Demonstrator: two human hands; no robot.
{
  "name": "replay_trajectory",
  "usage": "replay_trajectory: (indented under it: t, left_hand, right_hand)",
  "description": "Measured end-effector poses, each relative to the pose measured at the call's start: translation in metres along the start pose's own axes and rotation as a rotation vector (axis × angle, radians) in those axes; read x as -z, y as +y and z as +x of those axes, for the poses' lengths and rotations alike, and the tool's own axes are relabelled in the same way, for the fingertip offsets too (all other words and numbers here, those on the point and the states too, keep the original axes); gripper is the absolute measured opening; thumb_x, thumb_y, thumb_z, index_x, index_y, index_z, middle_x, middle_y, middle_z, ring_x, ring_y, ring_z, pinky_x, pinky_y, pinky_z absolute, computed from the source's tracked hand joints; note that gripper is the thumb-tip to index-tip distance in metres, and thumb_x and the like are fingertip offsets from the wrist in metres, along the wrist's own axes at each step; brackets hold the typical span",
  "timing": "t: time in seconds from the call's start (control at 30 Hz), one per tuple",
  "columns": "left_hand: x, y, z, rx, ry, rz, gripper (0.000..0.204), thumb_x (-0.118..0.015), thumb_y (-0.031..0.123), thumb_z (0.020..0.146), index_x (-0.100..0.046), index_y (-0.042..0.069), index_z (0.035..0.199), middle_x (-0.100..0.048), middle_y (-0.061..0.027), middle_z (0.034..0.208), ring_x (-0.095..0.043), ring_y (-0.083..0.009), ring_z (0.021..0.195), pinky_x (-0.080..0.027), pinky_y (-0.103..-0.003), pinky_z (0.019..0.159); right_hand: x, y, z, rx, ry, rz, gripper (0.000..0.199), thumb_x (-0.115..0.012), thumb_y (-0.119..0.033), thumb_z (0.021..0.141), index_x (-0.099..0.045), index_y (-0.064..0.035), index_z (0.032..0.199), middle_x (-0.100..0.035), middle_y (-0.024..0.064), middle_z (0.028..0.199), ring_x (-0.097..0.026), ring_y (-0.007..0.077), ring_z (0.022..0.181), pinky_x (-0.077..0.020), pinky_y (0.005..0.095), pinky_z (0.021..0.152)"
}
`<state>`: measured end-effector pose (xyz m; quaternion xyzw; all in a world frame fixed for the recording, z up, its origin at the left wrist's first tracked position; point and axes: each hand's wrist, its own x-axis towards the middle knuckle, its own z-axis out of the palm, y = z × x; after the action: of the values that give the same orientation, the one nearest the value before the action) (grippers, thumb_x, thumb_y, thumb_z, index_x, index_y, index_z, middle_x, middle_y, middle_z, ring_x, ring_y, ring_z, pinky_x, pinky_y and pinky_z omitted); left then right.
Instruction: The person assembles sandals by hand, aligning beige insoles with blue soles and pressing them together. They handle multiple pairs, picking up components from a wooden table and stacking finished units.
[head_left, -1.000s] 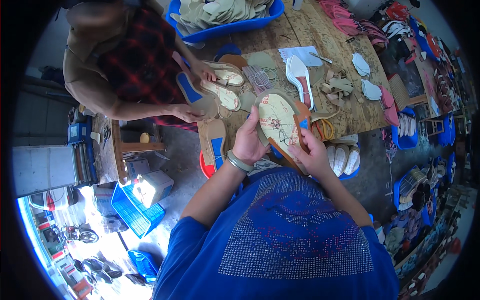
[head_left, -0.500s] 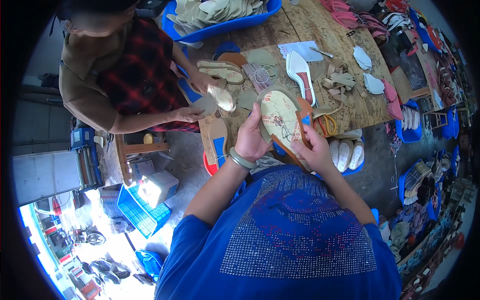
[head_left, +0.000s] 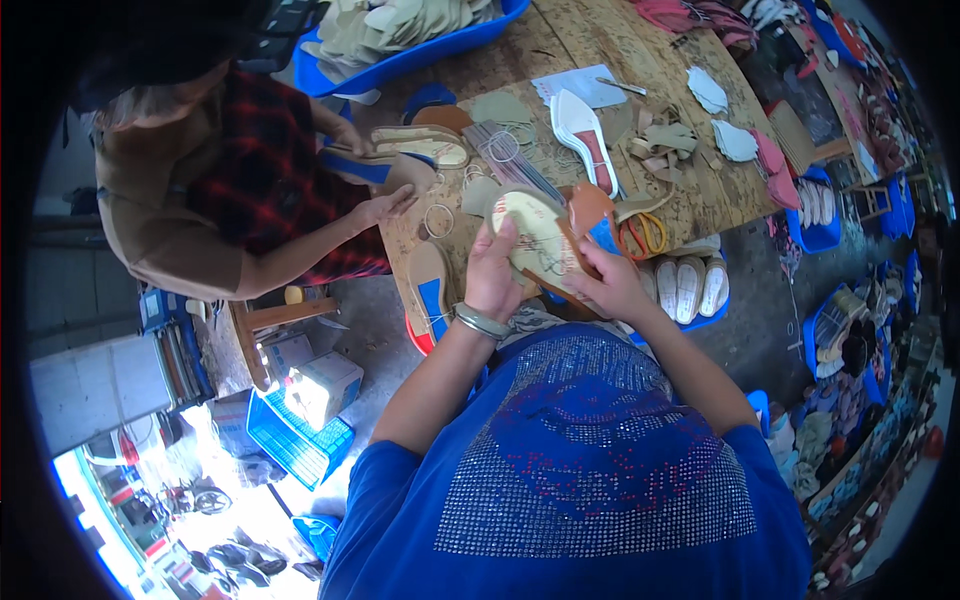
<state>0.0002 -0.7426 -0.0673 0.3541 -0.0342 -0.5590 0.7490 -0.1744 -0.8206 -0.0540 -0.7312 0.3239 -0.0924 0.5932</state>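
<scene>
Both my hands hold pale printed insoles [head_left: 535, 232] over the table's near edge. My left hand [head_left: 492, 275] grips the left side, thumb on the top face. My right hand [head_left: 610, 285] is closed on the right edge, where a brown rim shows. An orange-brown insole piece with a blue patch [head_left: 594, 208] sticks out just beyond my right fingers; whether I hold it too, I cannot tell. Close by lie orange-and-yellow loops [head_left: 645, 236], like scissor handles. A tan insole with a blue patch [head_left: 428, 280] lies left of my left hand.
Across the corner at left, a co-worker's hands [head_left: 385, 207] hold a brown insole with a blue patch [head_left: 372, 168]. The wooden table [head_left: 735, 185] bears white soles [head_left: 577, 125], tan scraps [head_left: 665, 140] and a blue tub of insoles [head_left: 400, 70]. Shoes [head_left: 690, 288] fill a tub below its edge.
The insoles in my hands have tilted and shifted left, and the orange-brown piece shows more beyond them. The co-worker has swapped a pale piece for a brown, blue-patched insole. My view has shifted slightly.
</scene>
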Motion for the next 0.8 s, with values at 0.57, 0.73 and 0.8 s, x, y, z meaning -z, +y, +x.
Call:
replay_trajectory:
  t: [0.57,0.73,0.8]
  left_hand:
    - [0.131,-0.022,-0.001,-0.278,0.263,1.054,0.044,-0.057,0.023,0.094,-0.047,-0.001,0.129,-0.056,-0.0178,0.123,-0.056,-0.0292,0.108,-0.044,-0.037,0.093]
    - [0.156,-0.010,-0.038,-0.447,0.329,1.978,0.053,-0.061,0.029,0.088,-0.047,0.000,0.129,-0.051,-0.0264,0.125,-0.040,-0.0466,0.123,-0.028,-0.053,0.107]
    - [0.189,-0.024,-0.044,-0.316,0.388,2.080,0.052,-0.058,0.037,0.088,-0.052,0.001,0.125,-0.050,-0.0261,0.128,-0.038,-0.0460,0.126,-0.023,-0.054,0.109]
  right_hand:
    - [-0.001,0.152,0.014,-0.151,0.432,-0.706,0.086,-0.073,-0.027,0.077,-0.025,-0.0040,0.145,-0.049,0.0226,0.119,-0.053,0.0354,0.105,-0.0460,0.0449,0.085]
    - [-0.003,0.174,0.008,-0.252,0.489,-0.901,0.096,-0.075,-0.028,0.074,-0.017,-0.0059,0.147,-0.043,0.0216,0.122,-0.047,0.0407,0.112,-0.0448,0.0494,0.087]
    - [-0.005,0.176,0.006,-0.338,0.382,-0.891,0.094,-0.074,-0.026,0.075,-0.017,-0.0053,0.147,-0.043,0.0240,0.122,-0.047,0.0415,0.113,-0.0446,0.0497,0.088]
